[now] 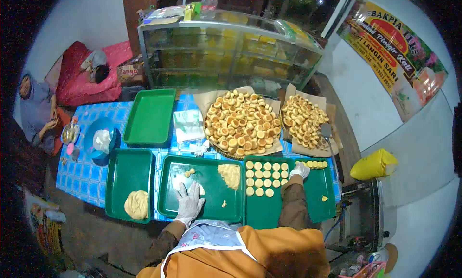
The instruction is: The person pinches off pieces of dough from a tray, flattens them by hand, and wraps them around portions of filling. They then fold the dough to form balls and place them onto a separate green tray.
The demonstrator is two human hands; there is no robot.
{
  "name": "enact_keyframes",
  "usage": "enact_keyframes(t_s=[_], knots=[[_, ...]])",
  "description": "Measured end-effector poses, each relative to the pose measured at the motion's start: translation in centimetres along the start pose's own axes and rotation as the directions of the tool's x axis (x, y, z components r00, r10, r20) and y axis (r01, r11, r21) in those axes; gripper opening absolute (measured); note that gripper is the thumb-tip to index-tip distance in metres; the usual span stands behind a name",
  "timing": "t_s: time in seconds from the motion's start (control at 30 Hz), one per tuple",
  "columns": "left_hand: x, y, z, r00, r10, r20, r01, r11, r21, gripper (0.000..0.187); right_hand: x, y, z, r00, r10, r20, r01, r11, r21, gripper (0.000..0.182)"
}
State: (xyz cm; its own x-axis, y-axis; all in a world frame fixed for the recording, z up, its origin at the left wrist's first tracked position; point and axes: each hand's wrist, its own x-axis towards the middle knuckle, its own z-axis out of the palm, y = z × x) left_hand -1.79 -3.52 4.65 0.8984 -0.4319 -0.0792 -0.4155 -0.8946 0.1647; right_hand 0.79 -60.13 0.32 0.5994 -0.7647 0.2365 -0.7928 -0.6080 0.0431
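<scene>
My left hand [190, 203], in a white glove, rests with spread fingers on a green tray [207, 214], touching a pale patch of flattened dough [200, 187]. Small dough balls [189, 172] lie just above it, and a yellowish mass of filling [229, 175] fills the tray's upper right corner. Also gloved, my right hand [299, 170] is over the meeting edges of two trays, fingers drawn together; whatever they hold is hidden. Left of it, rows of round, flat dough pieces [267, 174] sit on one tray. More pieces [315, 164] line the top of the right tray [315, 201].
Browned round pastries [243, 121] are heaped behind the trays, with a second heap [303, 117] and a spatula [326, 131] to the right. At left stand a tray with a dough lump [136, 204], a green tray [150, 117] and a blue basin [100, 153]. A person [38, 109] sits far left.
</scene>
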Motion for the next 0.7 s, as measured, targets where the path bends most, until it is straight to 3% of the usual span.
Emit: enact_keyframes(t_s=[0.03, 0.07, 0.1, 0.17, 0.23, 0.3, 0.33, 0.4, 0.43, 0.47, 0.5, 0.53, 0.57, 0.6, 0.63, 0.67, 0.7], knots=[[0.2, -0.1, 0.2, 1.0, 0.027, -0.013, -0.028, 0.999, -0.037, 0.072, -0.1, -0.2, -0.6, 0.975, 0.221, -0.027, -0.196, 0.91, 0.364, 0.027], [0.4, -0.5, 0.5, 0.999, 0.037, -0.019, -0.039, 0.996, -0.074, 0.072, -0.3, -0.5, -1.3, 0.909, 0.414, 0.043, -0.334, 0.663, 0.67, 0.027], [0.1, -1.0, 0.6, 0.999, 0.031, -0.024, -0.034, 0.993, -0.113, 0.071, -0.6, -1.2, -1.3, 0.816, 0.546, 0.192, -0.408, 0.306, 0.86, 0.028], [0.0, -0.8, -0.2, 0.996, 0.0, -0.085, -0.017, 0.981, -0.194, 0.071, 1.0, 0.7, 2.7, 0.74, 0.567, 0.362, -0.405, -0.055, 0.913, 0.034], [-0.5, -0.9, 0.0, 0.999, -0.004, -0.037, -0.001, 0.991, -0.132, 0.072, -1.0, 0.1, -2.1, 0.761, 0.562, 0.324, -0.455, 0.107, 0.884, 0.04], [-0.3, -1.1, -0.3, 1.0, 0.001, -0.021, -0.004, 0.993, -0.122, 0.072, -2.5, -1.1, -5.6, 0.68, 0.616, 0.397, -0.384, -0.163, 0.909, 0.04], [-0.1, -1.4, 0.6, 1.0, -0.009, -0.014, 0.007, 0.993, -0.114, 0.072, -2.4, 0.2, -3.6, 0.776, 0.59, 0.223, -0.337, 0.089, 0.937, 0.04], [-0.4, -1.3, 0.9, 0.997, -0.046, -0.067, 0.037, 0.991, -0.127, 0.071, -3.1, -0.7, -7.5, 0.713, 0.607, 0.35, -0.44, -0.001, 0.898, 0.033], [-0.4, -1.6, 0.5, 0.997, -0.055, -0.056, 0.047, 0.991, -0.129, 0.07, -4.8, -2.2, -10.1, 0.67, 0.567, 0.479, -0.403, -0.264, 0.876, 0.032], [-0.4, -1.8, 0.1, 0.998, -0.061, -0.034, 0.057, 0.991, -0.122, 0.069, -3.6, 0.1, -6.2, 0.766, 0.492, 0.414, -0.336, -0.243, 0.91, 0.028], [0.0, -2.0, -0.1, 0.998, -0.06, -0.015, 0.058, 0.991, -0.118, 0.069, -5.1, -1.5, -9.0, 0.837, 0.4, 0.374, -0.241, -0.345, 0.907, 0.023], [0.1, -1.9, -0.2, 0.999, -0.052, 0.008, 0.053, 0.992, -0.119, 0.068, -6.5, -2.7, -11.1, 0.892, 0.286, 0.351, -0.241, -0.357, 0.902, 0.018], [0.0, -1.8, -0.7, 0.988, -0.052, -0.148, 0.037, 0.994, -0.101, 0.058, -8.0, -3.8, -13.1, 0.932, 0.167, 0.322, -0.244, -0.369, 0.897, 0.012], [0.0, -2.2, -1.6, 0.971, -0.109, -0.214, 0.052, 0.965, -0.256, 0.05, -10.0, -5.9, -15.9, 0.957, 0.061, 0.283, -0.24, -0.377, 0.895, 0.01], [-0.2, -2.9, -2.2, 0.946, -0.174, -0.272, 0.052, 0.914, -0.402, 0.042, -10.8, -6.6, -16.0, 0.915, -0.02, 0.402, -0.365, -0.463, 0.808, 0.012], [-0.3, -3.7, 0.9, 0.802, -0.188, -0.567, -0.048, 0.926, -0.375, 0.025, -14.1, -10.1, -20.2, 0.949, -0.016, 0.316, -0.289, -0.45, 0.845, 0.019], [-0.5, -3.8, 0.7, 0.834, -0.276, -0.477, 0.087, 0.921, -0.38, 0.015, -14.5, -9.1, -16.1, 0.946, -0.232, 0.225, -0.289, -0.298, 0.91, 0.027]])
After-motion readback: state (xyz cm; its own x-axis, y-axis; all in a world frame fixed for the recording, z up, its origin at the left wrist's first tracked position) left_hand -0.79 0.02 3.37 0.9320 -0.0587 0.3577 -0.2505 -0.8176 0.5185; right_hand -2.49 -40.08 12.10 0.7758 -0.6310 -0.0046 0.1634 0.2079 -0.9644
